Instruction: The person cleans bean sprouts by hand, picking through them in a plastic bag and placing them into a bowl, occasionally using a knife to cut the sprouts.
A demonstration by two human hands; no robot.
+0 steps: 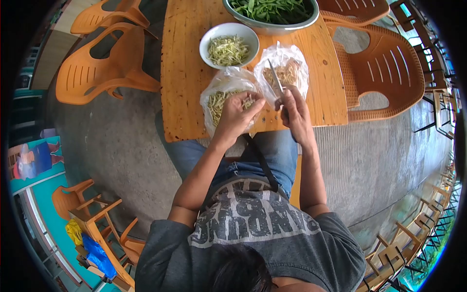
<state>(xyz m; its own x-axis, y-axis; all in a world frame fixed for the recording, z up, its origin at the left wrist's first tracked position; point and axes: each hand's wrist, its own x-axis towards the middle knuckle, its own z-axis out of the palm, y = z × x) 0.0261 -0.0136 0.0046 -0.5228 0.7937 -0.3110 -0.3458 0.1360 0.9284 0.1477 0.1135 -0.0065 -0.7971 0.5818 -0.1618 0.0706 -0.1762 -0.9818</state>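
While sitting at the wooden tabletop [192, 24], has orange chairs [121, 68] on the left, well apart from the working area. Next, on the tabletop's left half, has a white bowl [204, 46] with pale sprouts [228, 52] heaped inside. Just below it, nearer the body, has the left bag [228, 77], clear, crumpled and open, with more sprouts inside. Bends the left hand [239, 113] over the right part of this bag, with fingers curled in and drawn narrowly together; cannot tell empty fingertips from loaded ones at this size. Farther forward, beyond the bowl, has a large basin [277, 28] full of green leaves [272, 10], partly cut off at the top. Right beside the left bag, has the right bag [300, 63], also clear, with brownish scraps [289, 74] inside, too small to name. Grips a knife [275, 75] in the right hand [296, 109], at the right bag's near edge, with the blade pointing forward and slanting left over the scraps. To the right, just beside the tabletop, has a brown woven chair [411, 80].
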